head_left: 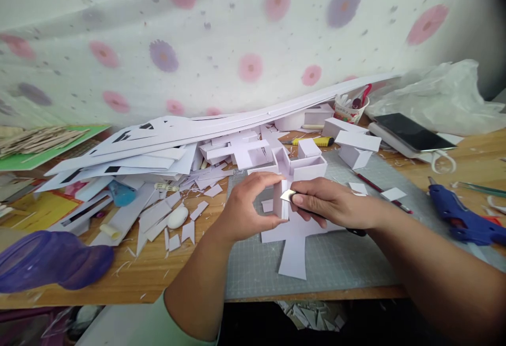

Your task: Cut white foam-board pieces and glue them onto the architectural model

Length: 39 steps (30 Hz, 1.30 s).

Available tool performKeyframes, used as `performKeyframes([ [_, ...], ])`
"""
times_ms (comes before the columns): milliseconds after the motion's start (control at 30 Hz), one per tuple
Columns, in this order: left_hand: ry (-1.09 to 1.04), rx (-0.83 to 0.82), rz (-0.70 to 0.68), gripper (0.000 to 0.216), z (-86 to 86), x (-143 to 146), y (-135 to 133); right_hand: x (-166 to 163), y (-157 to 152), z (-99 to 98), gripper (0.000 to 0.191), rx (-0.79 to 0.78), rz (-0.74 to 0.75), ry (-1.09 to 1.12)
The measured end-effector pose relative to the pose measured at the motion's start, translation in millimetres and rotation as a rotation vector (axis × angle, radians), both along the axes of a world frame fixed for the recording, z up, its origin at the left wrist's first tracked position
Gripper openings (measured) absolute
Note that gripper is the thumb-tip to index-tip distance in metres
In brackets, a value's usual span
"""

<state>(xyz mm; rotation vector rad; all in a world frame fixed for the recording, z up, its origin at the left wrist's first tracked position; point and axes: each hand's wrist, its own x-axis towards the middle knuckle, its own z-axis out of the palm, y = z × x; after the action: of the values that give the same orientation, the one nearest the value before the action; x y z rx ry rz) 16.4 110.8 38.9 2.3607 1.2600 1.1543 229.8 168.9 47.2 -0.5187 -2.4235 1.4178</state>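
Between thumb and fingers of my left hand (247,206) is a small white foam-board piece (279,206), held upright by its top and bottom edges. My right hand (332,202) is closed around a craft knife (288,195), its blade against or very close to the right side of that piece; I cannot tell if it touches. Below both hands a white cross-shaped foam-board cutout (293,256) lies on the grey cutting mat (253,277). Just behind them stand white open boxes (308,166).
A blue glue gun (454,211) and a dark red pencil (381,190) lie to the right. Behind are a yellow cutter (312,141), a phone (413,131) and a paper cup (351,111). White sheets (130,145), scraps and a purple container (51,261) fill the left.
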Motion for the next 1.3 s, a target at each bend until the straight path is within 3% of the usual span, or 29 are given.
performKeyframes([
  [300,-0.041,-0.037,-0.051,0.059,0.5,-2.9,1.6,-2.4,-5.7,0.2,0.034,0.031,0.018,-0.016],
  [567,-0.033,-0.064,-0.083,0.063,1.3,-3.3,2.4,-4.0,-3.0,-3.0,0.034,0.055,-0.051,0.050],
  [767,-0.067,-0.077,-0.087,0.063,1.0,-4.1,2.2,-3.9,-5.9,0.8,0.033,0.039,-0.010,-0.007],
  [1000,-0.082,-0.078,-0.079,0.062,0.2,-4.9,3.3,-3.6,-6.8,4.0,0.031,0.129,0.056,-0.053],
  [1300,-0.068,-0.081,-0.078,0.063,0.6,-4.2,2.9,-4.7,-5.3,0.2,0.034,0.098,-0.039,-0.011],
])
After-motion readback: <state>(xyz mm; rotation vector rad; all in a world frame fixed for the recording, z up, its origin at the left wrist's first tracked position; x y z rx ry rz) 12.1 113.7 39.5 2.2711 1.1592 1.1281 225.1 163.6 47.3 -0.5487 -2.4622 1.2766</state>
